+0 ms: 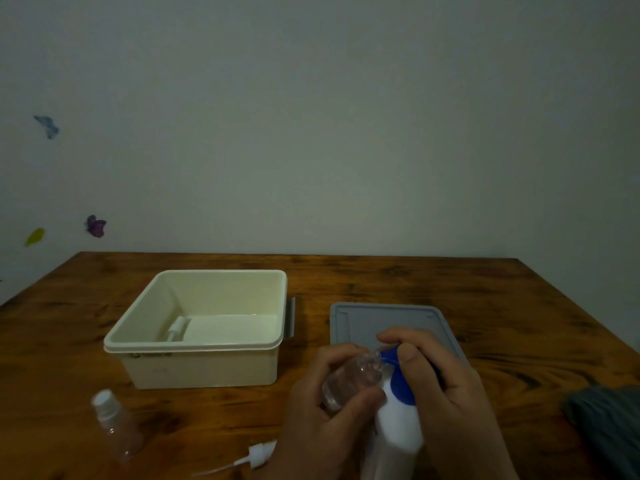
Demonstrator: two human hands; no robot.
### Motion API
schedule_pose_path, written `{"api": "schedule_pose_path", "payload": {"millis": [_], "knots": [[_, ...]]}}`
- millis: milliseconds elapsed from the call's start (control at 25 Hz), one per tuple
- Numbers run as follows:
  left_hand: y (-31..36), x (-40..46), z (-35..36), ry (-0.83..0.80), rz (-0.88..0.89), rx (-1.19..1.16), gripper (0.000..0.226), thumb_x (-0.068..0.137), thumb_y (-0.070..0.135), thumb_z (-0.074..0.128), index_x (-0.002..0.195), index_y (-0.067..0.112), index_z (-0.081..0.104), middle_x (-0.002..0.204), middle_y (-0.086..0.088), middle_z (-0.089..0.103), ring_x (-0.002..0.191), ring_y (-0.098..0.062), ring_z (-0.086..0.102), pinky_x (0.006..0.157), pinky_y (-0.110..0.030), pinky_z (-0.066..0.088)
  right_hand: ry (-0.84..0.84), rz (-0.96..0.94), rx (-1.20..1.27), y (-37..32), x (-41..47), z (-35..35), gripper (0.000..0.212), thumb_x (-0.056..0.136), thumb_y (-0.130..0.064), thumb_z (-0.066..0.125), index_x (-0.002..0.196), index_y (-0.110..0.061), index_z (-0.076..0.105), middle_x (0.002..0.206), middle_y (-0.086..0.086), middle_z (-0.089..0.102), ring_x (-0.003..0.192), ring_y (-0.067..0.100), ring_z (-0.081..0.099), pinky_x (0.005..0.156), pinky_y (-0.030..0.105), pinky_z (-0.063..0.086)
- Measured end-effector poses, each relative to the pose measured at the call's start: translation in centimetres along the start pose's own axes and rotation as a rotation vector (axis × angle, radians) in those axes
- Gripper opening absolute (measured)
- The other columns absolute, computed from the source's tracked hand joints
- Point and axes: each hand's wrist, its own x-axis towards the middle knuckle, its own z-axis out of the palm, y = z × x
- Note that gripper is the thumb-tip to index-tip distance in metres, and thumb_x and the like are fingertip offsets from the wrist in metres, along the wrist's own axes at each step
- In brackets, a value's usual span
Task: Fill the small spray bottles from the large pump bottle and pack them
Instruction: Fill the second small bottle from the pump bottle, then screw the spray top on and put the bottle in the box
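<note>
Cream box (204,365) and grey lid (353,323) flank left hand (322,410) gripping clear bottle (349,379), right hand (446,386) gripping pump bottle (398,431).

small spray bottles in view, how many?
3: one in the left hand at the pump nozzle, one capped on the table front left, one lying in the cream box. None visibly hidden.

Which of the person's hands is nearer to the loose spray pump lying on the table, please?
Left. The left hand sits just right of the spray pump; the right hand is farther right, beyond the pump bottle.
</note>
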Motion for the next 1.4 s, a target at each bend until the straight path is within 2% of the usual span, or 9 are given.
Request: {"api": "schedule_pose_path", "payload": {"millis": [240, 360, 600, 800, 960, 1040, 1120, 1240, 1400], "knots": [[0.6, 0.0, -0.2, 0.021, 0.002, -0.043, 0.039, 0.06, 0.041, 0.069, 0.098, 0.045, 0.059, 0.102, 0.024, 0.064, 0.09, -0.002, 0.064, 0.07, -0.016, 0.053, -0.008, 0.007, -0.034, -1.4, 0.0, -0.2, 0.027, 0.077, -0.052, 0.041, 0.101, -0.055, 0.052, 0.102, -0.029, 0.059, 0.089, -0.003, 0.059, 0.066, 0.015, 0.041], [0.4, -0.1, -0.4, 0.022, 0.001, -0.044, 0.037, 0.064, 0.04, 0.071, 0.099, 0.047, 0.058, 0.103, 0.024, 0.063, 0.092, -0.004, 0.064, 0.071, -0.019, 0.054, -0.005, 0.03, -0.061, -1.5, -0.1, -0.3, 0.03, 0.077, -0.059, 0.037, 0.105, -0.061, 0.049, 0.092, -0.016, 0.065, 0.089, -0.005, 0.057, 0.066, 0.017, 0.041], [0.1, -0.1, -1.0, 0.05, 0.025, -0.054, 0.031, 0.07, 0.038, 0.072, 0.098, 0.044, 0.061, 0.1, 0.015, 0.065, 0.09, -0.011, 0.065, 0.071, -0.022, 0.055, -0.002, 0.054, -0.095, -2.7, -0.2, -0.3, 0.043, 0.074, -0.058, 0.034, 0.117, -0.061, 0.038, 0.094, -0.008, 0.068, 0.087, -0.011, 0.056, 0.063, 0.007, 0.04], [0.1, 0.4, -1.9, 0.098, 0.033, -0.073, 0.032, 0.069, 0.044, 0.07, 0.1, 0.04, 0.06, 0.097, 0.007, 0.065, 0.088, -0.023, 0.066, 0.069, -0.037, 0.059, 0.029, -0.018, -0.193, -2.6, -0.2, -0.2, 0.041, 0.076, -0.077, 0.028, 0.116, -0.07, 0.031, 0.115, -0.032, 0.049, 0.1, -0.01, 0.05, 0.088, 0.024, 0.04], [0.7, 0.1, -3.5, 0.168, 0.053, -0.137, 0.032, 0.071, 0.035, 0.073, 0.099, 0.03, 0.061, 0.089, -0.007, 0.069, 0.076, -0.021, 0.068, 0.061, -0.024, 0.055, 0.228, -0.405, -0.638, -3.5, -1.7, -1.0, 0.063, 0.088, -0.062, 0.027, 0.109, -0.015, 0.064, 0.11, -0.002, 0.058, 0.109, 0.029, 0.054, 0.098, 0.038, 0.035], [0.4, -0.9, -4.7, 0.214, 0.052, -0.121, 0.035, 0.07, 0.033, 0.075, 0.101, 0.026, 0.06, 0.086, -0.016, 0.069, 0.074, -0.027, 0.068, 0.062, -0.031, 0.055, 0.074, -0.503, -0.824, -5.2, -1.6, -0.2, 0.068, 0.094, -0.054, 0.018, 0.088, -0.013, 0.073, 0.093, 0.004, 0.069, 0.091, 0.031, 0.066, 0.089, 0.037, 0.044], [0.2, -2.3, -6.5, 0.257, 0.01, -0.086, 0.037, 0.069, 0.034, 0.076, 0.101, 0.027, 0.059, 0.087, -0.018, 0.07, 0.079, -0.034, 0.067, 0.069, -0.044, 0.057, -0.307, -0.441, -0.877, -6.6, -1.1, 2.0, 0.058, 0.1, -0.04, 0.016, 0.098, -0.016, 0.069, 0.104, 0.001, 0.069, 0.095, 0.017, 0.068, 0.083, 0.028, 0.045], [-0.2, -4.7, -9.4, 0.298, -0.051, -0.014, 0.038, 0.069, 0.034, 0.077, 0.102, 0.029, 0.058, 0.097, -0.012, 0.072, 0.09, -0.027, 0.07, 0.076, -0.042, 0.059, -0.546, -0.235, -0.663, -4.1, -4.3, 6.9, 0.025, 0.088, -0.031, 0.051, 0.111, -0.032, 0.06, 0.112, -0.016, 0.062, 0.102, 0.003, 0.058, 0.086, 0.018, 0.037], [-1.1, -7.3, -12.5, 0.363, -0.1, 0.167, 0.04, 0.073, 0.04, 0.075, 0.106, 0.028, 0.056, 0.102, -0.005, 0.069, 0.094, -0.021, 0.068, 0.075, -0.035, 0.057, -0.398, -0.267, -0.503, -0.4, -5.6, 10.0, 0.023, 0.074, -0.036, 0.057, 0.095, -0.032, 0.064, 0.09, -0.017, 0.067, 0.086, 0.006, 0.061, 0.07, 0.017, 0.048]]}}
